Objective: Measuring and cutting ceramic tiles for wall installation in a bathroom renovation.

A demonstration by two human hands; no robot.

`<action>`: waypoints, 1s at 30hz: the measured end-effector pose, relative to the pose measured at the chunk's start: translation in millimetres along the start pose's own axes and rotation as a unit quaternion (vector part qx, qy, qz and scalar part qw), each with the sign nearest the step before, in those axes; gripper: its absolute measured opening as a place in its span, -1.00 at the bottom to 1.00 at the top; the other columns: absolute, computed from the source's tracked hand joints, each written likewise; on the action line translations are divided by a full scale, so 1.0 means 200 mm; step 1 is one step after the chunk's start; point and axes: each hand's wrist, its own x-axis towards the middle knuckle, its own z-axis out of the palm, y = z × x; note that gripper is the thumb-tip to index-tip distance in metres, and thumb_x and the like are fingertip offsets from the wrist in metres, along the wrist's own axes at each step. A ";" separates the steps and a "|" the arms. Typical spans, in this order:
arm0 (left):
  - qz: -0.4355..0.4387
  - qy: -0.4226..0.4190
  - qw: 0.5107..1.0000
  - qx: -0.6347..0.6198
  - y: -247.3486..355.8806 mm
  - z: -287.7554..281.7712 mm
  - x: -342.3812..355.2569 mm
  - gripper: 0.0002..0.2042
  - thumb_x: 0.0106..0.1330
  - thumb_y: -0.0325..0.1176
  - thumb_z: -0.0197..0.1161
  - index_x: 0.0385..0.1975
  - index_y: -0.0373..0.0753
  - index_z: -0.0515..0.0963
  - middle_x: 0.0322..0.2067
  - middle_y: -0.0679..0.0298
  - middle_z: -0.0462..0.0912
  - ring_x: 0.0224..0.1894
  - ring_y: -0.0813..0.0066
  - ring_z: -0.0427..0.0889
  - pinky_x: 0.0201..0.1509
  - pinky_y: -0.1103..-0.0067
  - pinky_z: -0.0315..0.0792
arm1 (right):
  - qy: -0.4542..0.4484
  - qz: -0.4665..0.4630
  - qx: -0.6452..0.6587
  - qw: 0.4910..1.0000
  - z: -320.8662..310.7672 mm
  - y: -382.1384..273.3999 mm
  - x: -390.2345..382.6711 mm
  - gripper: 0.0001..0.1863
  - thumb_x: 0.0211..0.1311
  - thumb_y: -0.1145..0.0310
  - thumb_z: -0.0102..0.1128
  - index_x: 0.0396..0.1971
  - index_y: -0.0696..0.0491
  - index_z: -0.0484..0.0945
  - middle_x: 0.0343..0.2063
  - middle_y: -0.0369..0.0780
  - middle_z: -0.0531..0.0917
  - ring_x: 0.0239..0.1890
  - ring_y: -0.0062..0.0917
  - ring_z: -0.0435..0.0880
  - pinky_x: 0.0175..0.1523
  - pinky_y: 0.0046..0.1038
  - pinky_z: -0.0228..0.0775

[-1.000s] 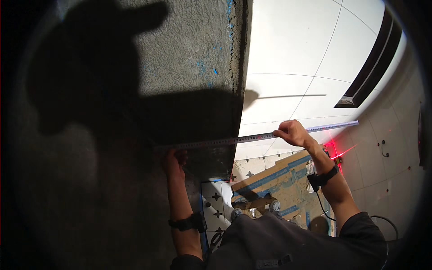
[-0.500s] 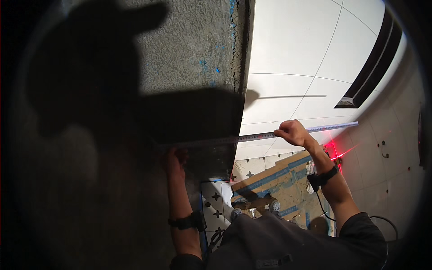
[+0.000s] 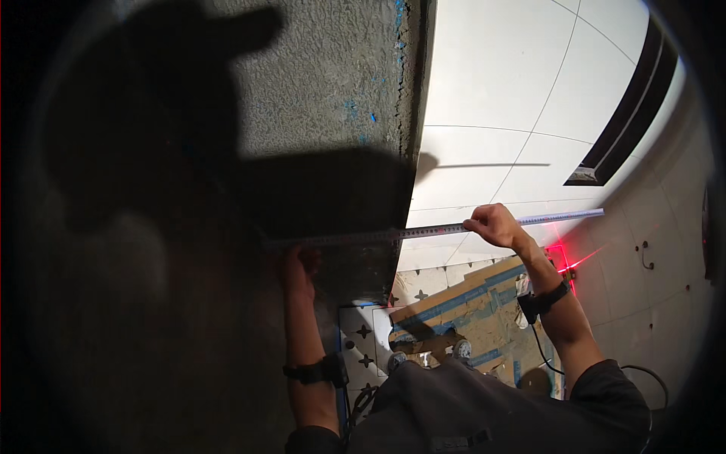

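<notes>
A long, straight ruler [image 3: 423, 231] with fine graduations spans from the dark plaster to the white tiles. My right hand [image 3: 493, 225] pinches it between thumb and fingers, and its free end sticks out past that hand to the right. In deep shadow at the other end, my left hand [image 3: 301, 263] has its fingers curled at the ruler's lower edge; how they grip is hard to see. The ruler crosses the dark edge [image 3: 417, 144] where the rough grey plaster wall [image 3: 321, 83] meets the white tiled wall [image 3: 484, 68].
Taped brown floor covering [image 3: 439, 306] lies below, beside patterned floor tiles [image 3: 364, 340]. A laser level [image 3: 567, 274] throws red lines at the right. A dark-framed niche [image 3: 628, 113] cuts into the tiles. Cables [image 3: 546, 352] run from my wrist bands, and my shadow darkens the left.
The ruler stays between both hands. My left hand and the plaster edge sit slightly farther right in view, and the ruler's free end is a touch lower.
</notes>
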 end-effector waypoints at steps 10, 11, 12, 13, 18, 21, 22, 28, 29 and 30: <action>-0.034 -0.052 0.998 0.024 -0.11 0.00 -0.13 -0.79 0.36 -0.19 0.22 -0.30 -0.23 0.57 -0.49 0.20 0.70 -0.54 0.48 0.63 -0.52 0.60 0.40 | -0.001 -0.001 -0.001 1.000 0.00 -0.02 0.00 -0.68 0.27 0.19 0.30 -0.42 0.20 0.70 -0.63 -0.12 0.63 -0.58 -0.44 0.54 -0.38 -0.35 0.42; -0.038 -0.048 0.998 0.032 -0.11 0.00 -0.14 -0.79 0.35 -0.21 0.24 -0.30 -0.24 0.57 -0.49 0.20 0.70 -0.54 0.48 0.63 -0.52 0.60 0.39 | 0.002 -0.006 0.003 1.000 -0.01 -0.04 -0.01 -0.68 0.27 0.20 0.30 -0.43 0.20 0.70 -0.64 -0.12 0.62 -0.59 -0.44 0.53 -0.39 -0.36 0.41; -0.036 -0.046 0.998 0.033 -0.12 0.01 -0.15 -0.79 0.35 -0.21 0.24 -0.30 -0.24 0.57 -0.49 0.20 0.70 -0.54 0.48 0.63 -0.52 0.60 0.39 | 0.002 -0.008 0.005 1.000 -0.01 -0.04 -0.01 -0.68 0.27 0.20 0.30 -0.43 0.20 0.70 -0.64 -0.12 0.62 -0.59 -0.44 0.53 -0.39 -0.36 0.41; -0.008 -0.025 0.997 0.075 -0.11 0.04 -0.19 -0.81 0.35 -0.23 0.25 -0.29 -0.24 0.57 -0.50 0.22 0.68 -0.54 0.52 0.61 -0.53 0.61 0.37 | 0.000 -0.005 0.007 1.000 -0.02 -0.04 -0.01 -0.68 0.28 0.20 0.29 -0.42 0.20 0.70 -0.64 -0.12 0.62 -0.59 -0.44 0.52 -0.39 -0.36 0.40; 0.448 0.098 0.831 0.315 -0.14 0.15 -0.29 -0.75 0.35 -0.32 0.25 -0.13 -0.38 0.58 -0.54 0.22 0.64 -0.53 0.43 0.60 -0.36 0.47 0.48 | 0.002 0.008 0.011 1.000 -0.01 -0.02 0.00 -0.68 0.27 0.20 0.29 -0.42 0.20 0.69 -0.65 -0.11 0.61 -0.59 -0.44 0.53 -0.39 -0.35 0.40; 0.403 0.026 0.850 0.340 -0.23 0.10 -0.28 -0.74 0.37 -0.31 0.25 -0.11 -0.38 0.62 -0.52 0.19 0.66 -0.45 0.40 0.66 -0.30 0.45 0.50 | 0.005 0.000 0.007 1.000 -0.01 -0.05 -0.01 -0.68 0.26 0.19 0.29 -0.42 0.20 0.69 -0.64 -0.10 0.62 -0.59 -0.41 0.54 -0.38 -0.34 0.41; 0.372 -0.020 0.850 0.372 -0.24 0.11 -0.28 -0.75 0.37 -0.31 0.26 -0.13 -0.37 0.64 -0.50 0.20 0.68 -0.42 0.41 0.68 -0.29 0.45 0.51 | 0.007 0.003 0.006 1.000 -0.01 -0.04 -0.01 -0.68 0.26 0.19 0.29 -0.42 0.20 0.69 -0.64 -0.10 0.62 -0.59 -0.41 0.54 -0.38 -0.34 0.41; 0.301 -0.016 0.902 0.310 -0.37 0.08 -0.21 -0.78 0.39 -0.24 0.26 -0.30 -0.30 0.63 -0.46 0.26 0.70 -0.38 0.46 0.69 -0.30 0.51 0.50 | 0.000 -0.002 0.008 1.000 -0.01 -0.03 -0.01 -0.69 0.24 0.18 0.32 -0.41 0.18 0.70 -0.63 -0.11 0.63 -0.57 -0.41 0.56 -0.36 -0.33 0.43; 0.301 -0.021 0.902 0.310 -0.36 0.07 -0.20 -0.78 0.39 -0.24 0.26 -0.30 -0.30 0.63 -0.46 0.26 0.70 -0.38 0.46 0.69 -0.30 0.51 0.50 | -0.006 0.015 0.010 1.000 -0.01 -0.02 -0.01 -0.69 0.25 0.17 0.32 -0.42 0.17 0.70 -0.62 -0.10 0.64 -0.57 -0.41 0.57 -0.36 -0.33 0.44; 0.220 -0.025 0.942 0.252 -0.36 0.06 -0.19 -0.79 0.40 -0.23 0.25 -0.29 -0.27 0.64 -0.42 0.27 0.71 -0.40 0.48 0.68 -0.33 0.52 0.49 | -0.004 0.018 0.009 1.000 -0.01 -0.02 -0.01 -0.69 0.25 0.17 0.32 -0.42 0.17 0.70 -0.62 -0.10 0.64 -0.57 -0.41 0.57 -0.36 -0.33 0.44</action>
